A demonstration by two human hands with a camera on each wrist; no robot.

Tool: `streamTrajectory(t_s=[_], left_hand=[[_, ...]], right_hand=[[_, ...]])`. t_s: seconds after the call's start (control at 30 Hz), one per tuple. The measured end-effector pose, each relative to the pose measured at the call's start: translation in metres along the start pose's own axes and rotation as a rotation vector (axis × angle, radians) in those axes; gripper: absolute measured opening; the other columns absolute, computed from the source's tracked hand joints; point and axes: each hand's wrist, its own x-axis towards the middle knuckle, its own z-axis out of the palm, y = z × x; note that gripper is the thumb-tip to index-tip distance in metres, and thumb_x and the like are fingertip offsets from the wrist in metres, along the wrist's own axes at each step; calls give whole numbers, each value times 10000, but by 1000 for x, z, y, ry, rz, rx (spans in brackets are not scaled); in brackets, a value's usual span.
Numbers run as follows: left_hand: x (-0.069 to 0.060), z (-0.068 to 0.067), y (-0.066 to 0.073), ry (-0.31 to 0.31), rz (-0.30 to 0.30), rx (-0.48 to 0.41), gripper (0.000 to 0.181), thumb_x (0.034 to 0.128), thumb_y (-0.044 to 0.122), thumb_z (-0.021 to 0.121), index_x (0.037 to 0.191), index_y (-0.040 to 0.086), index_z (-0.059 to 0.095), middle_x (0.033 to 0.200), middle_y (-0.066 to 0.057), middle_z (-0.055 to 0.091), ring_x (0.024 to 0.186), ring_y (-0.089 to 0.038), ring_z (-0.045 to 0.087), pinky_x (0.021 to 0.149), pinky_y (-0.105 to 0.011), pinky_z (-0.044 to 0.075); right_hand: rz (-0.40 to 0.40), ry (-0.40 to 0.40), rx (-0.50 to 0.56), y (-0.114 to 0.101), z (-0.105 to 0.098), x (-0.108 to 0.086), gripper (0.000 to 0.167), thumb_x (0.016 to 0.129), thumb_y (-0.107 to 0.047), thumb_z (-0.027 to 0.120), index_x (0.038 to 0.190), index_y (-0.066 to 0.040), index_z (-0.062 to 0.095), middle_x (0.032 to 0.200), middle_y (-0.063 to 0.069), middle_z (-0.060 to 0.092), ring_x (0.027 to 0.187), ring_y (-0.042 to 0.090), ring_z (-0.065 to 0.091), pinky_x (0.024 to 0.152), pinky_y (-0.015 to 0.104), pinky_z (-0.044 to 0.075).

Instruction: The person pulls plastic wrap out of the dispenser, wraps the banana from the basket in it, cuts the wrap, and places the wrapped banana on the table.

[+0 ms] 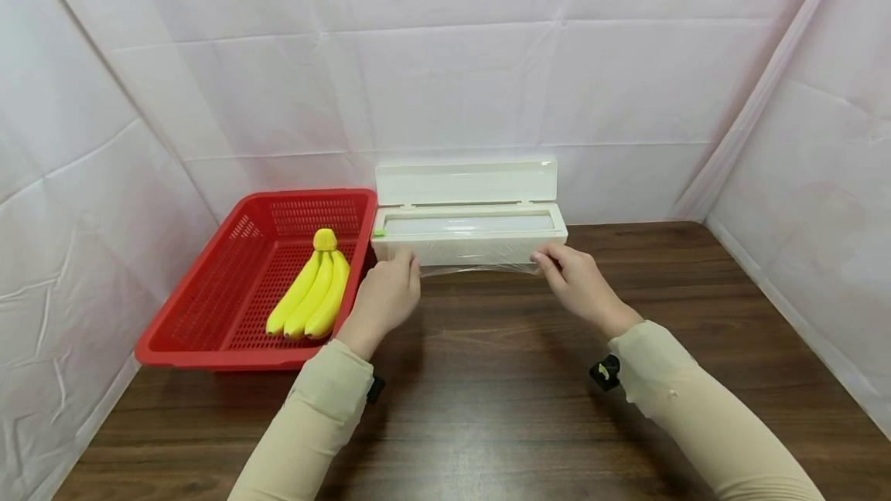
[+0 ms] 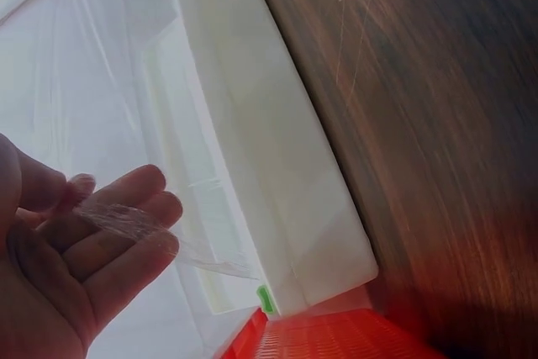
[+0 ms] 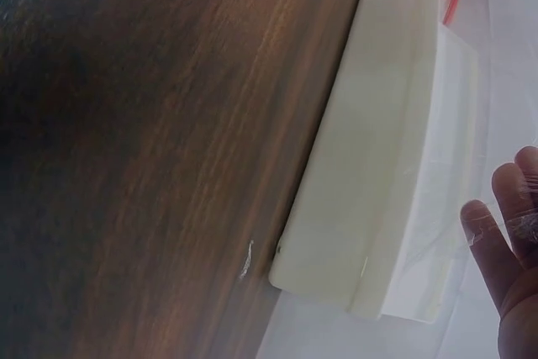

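Red basket (image 1: 209, 359) at left of frame, yellow banana bunch (image 1: 315, 292) lying inside against its right side; left forearm passes close to the basket's right rim, so a careless sideways swing could bump it. Left hand (image 1: 386, 288), just left of center, pinches one corner of the clear film (image 1: 480, 267); left wrist view has the film gathered into a strand across the fingers, and that bunching could make the pull uneven and start a tear. White dispenser box (image 1: 469, 236) sits mid-frame, its left end right beside the basket, lid (image 1: 466, 182) standing open behind, green tab (image 1: 379, 233) at the front left corner. Neither hand holds the box down, so a hard tug could drag it forward over the brown table (image 1: 473, 377) or tip it. Film hangs in a thin sheet in front of the box between the hands; slack there could let it fold and cling to itself or to the box face. Right hand (image 1: 574, 281), right of center, pinches the other corner between thumb and forefinger, though the right wrist view cuts that hand off at the edge, so firmness of grip is hard to judge; a weak pinch could let the film slip and spring back.
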Motion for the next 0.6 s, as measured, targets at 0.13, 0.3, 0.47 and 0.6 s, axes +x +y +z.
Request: streamTrajectory(t_s=[0.13, 0.3, 0.47, 0.6], left_hand=[[-2, 1, -2, 23, 28, -12, 168, 985, 227, 450, 903, 88, 500, 619, -53, 493, 493, -173, 476, 480, -253, 421], [-4, 3, -4, 28, 71, 5, 267, 936, 359, 543, 913, 97, 497, 606, -34, 496, 518, -164, 471, 502, -256, 406], [-6, 4, -6, 70, 151, 90, 245, 899, 291, 635, 906, 84, 505, 603, -33, 519, 505, -150, 469, 497, -258, 428], [-6, 5, -7, 101, 177, 127, 183, 914, 229, 619, 880, 93, 502, 584, -28, 516, 484, -145, 463, 481, -260, 431]], right_hand=[[-7, 9, 17, 1, 1, -1, 173, 983, -177, 491, 961, -58, 614, 824, 97, 661, 731, 229, 630, 592, 285, 449], [-4, 12, 24, -1, 0, -1, 176, 981, -176, 493, 951, -53, 615, 821, 89, 663, 750, 252, 645, 597, 296, 462], [-6, 14, 19, -1, 2, -2, 165, 982, -174, 492, 947, -66, 611, 821, 89, 662, 751, 239, 646, 599, 297, 470], [-4, 12, 12, 0, 3, -4, 165, 982, -178, 494, 944, -69, 612, 813, 80, 655, 717, 185, 613, 598, 281, 460]])
